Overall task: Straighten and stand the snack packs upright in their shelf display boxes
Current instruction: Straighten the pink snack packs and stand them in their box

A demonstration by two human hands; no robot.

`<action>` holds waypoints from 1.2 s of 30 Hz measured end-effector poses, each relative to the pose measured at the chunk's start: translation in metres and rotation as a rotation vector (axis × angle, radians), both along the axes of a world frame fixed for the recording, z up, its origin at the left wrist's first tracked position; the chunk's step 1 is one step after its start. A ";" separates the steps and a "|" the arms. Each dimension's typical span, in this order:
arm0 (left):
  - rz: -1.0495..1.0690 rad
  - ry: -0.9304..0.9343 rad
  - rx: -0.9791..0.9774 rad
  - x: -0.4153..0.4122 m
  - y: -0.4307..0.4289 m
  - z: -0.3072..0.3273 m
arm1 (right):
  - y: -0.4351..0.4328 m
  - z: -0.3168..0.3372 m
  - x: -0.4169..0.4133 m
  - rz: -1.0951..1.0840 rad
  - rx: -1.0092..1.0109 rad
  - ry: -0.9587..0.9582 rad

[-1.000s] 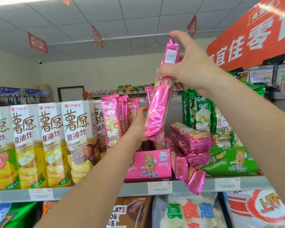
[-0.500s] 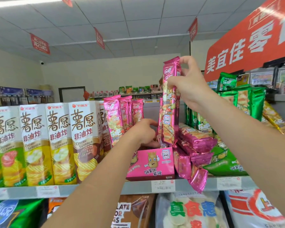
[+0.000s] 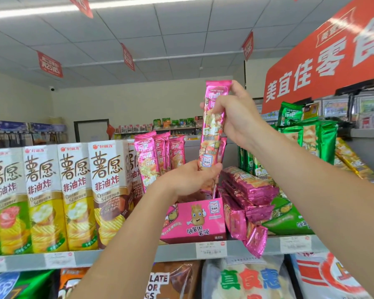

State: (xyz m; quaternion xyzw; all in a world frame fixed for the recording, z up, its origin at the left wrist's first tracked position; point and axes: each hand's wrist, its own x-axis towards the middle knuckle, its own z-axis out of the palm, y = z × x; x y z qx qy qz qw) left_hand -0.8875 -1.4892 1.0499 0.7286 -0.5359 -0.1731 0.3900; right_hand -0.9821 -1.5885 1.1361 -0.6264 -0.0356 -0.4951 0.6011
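Left hand [image 3: 188, 180] has risen to grip the pack [image 3: 212, 134] low, right hand [image 3: 233, 117] high, above the pink box [image 3: 194, 221] on the shelf [image 3: 26, 263].

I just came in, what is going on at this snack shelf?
A person holds one pink snack pack upright over the pink display box. The right hand grips its upper part and the left hand grips its lower end. A few upright packs stand to the left. A pile of pink packs lies flat to the right of the box, one hanging over the shelf edge.
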 end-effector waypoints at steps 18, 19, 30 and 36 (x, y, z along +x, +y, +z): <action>0.137 0.019 0.155 0.015 -0.029 -0.007 | -0.027 -0.023 0.024 -0.320 -0.197 1.025; 0.126 0.039 0.156 0.015 -0.029 -0.008 | -0.027 -0.024 0.027 -0.304 -0.168 1.012; 0.115 0.033 -0.035 0.018 -0.027 -0.019 | -0.029 -0.020 0.032 -0.207 -0.353 0.771; 0.098 -0.119 0.167 0.016 -0.024 -0.012 | -0.023 -0.012 0.025 -0.510 -0.682 1.084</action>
